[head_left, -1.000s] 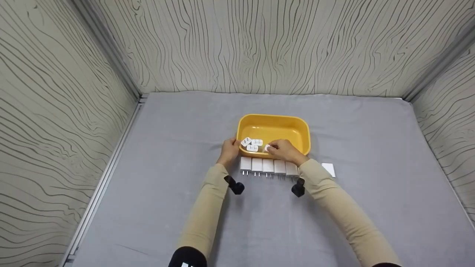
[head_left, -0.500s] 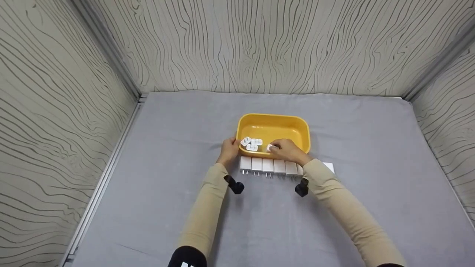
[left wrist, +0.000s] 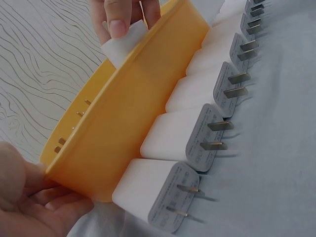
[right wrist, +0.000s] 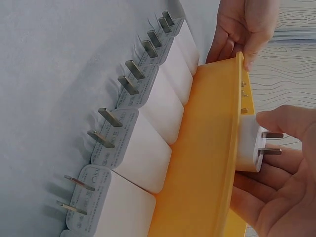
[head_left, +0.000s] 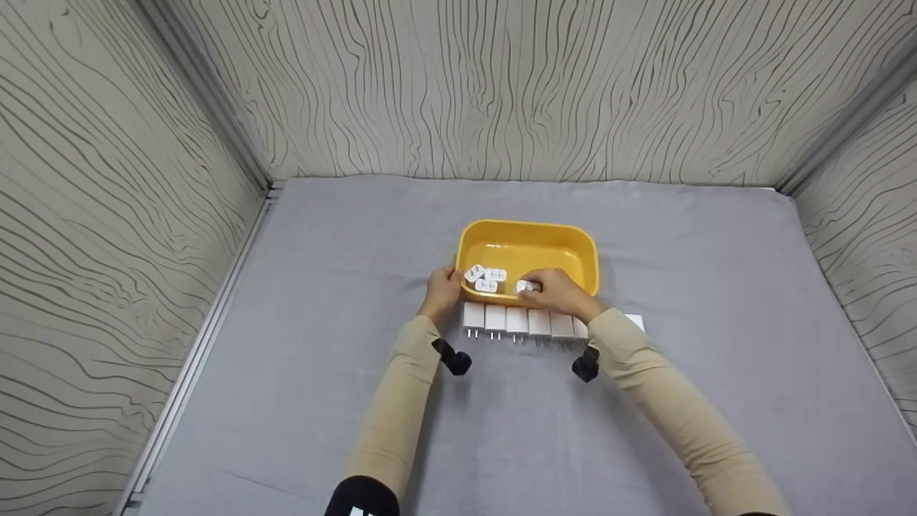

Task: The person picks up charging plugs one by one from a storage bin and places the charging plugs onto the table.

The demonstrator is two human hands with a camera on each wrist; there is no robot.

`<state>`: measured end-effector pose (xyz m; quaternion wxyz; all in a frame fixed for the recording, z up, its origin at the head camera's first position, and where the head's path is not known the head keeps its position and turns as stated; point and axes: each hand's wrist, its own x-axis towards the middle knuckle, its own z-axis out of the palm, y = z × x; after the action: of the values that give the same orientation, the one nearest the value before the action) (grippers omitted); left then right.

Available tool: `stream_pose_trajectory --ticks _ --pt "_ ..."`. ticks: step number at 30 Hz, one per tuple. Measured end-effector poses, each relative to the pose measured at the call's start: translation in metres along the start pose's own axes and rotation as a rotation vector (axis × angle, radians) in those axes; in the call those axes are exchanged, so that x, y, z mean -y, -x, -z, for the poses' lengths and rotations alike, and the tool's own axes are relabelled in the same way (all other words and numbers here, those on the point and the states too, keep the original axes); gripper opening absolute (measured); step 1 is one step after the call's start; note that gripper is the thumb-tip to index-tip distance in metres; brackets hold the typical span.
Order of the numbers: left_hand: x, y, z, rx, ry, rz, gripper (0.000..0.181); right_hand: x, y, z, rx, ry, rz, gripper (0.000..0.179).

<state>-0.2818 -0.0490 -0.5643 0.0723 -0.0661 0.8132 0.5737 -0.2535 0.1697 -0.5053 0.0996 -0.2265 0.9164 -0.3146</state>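
1. Just inside the yellow tub [head_left: 537, 252], the right hand [head_left: 557, 291] pinches a white two-prong charger [right wrist: 249, 145].
2. Left hand [head_left: 442, 292] clamps the tub's left rim.
3. Along the near side, more chargers [head_left: 517, 319] line the surface [head_left: 680, 401].

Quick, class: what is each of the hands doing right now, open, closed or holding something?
Left hand: closed, holding the tub by its left end.
Right hand: closed, holding a plug at the near rim.
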Motion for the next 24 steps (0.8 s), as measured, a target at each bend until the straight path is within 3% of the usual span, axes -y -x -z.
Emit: stream_pose_trajectory --ticks 2,5,9,14,17,19,21,24 --pt "-0.013 0.013 0.004 0.000 0.009 0.007 0.039 0.001 0.001 0.000 -0.009 0.006 0.006 0.027" --pt "-0.018 0.020 0.005 -0.010 0.008 0.005 0.039 0.001 0.002 -0.001 -0.026 0.009 0.013 0.026" --pt "-0.017 0.020 0.004 -0.023 0.008 0.008 0.038 0.002 0.005 -0.002 -0.060 -0.003 0.014 0.026" --pt "-0.014 0.016 0.002 -0.005 0.055 0.059 0.040 0.001 0.012 -0.005 -0.111 -0.025 0.011 0.027" --pt "-0.006 0.011 0.001 0.000 0.061 0.065 0.040 -0.001 0.018 -0.006 -0.153 -0.048 0.007 0.029" --pt "0.015 -0.004 -0.003 -0.007 0.079 0.016 0.038 -0.001 0.022 -0.006 -0.184 -0.052 0.007 0.030" --pt "0.042 -0.022 -0.009 -0.034 0.096 -0.089 0.037 -0.001 0.025 -0.005 -0.212 -0.061 -0.004 0.032" --pt "0.045 -0.022 -0.010 -0.056 0.088 -0.113 0.035 -0.003 0.029 -0.005 -0.240 -0.058 -0.012 0.033"
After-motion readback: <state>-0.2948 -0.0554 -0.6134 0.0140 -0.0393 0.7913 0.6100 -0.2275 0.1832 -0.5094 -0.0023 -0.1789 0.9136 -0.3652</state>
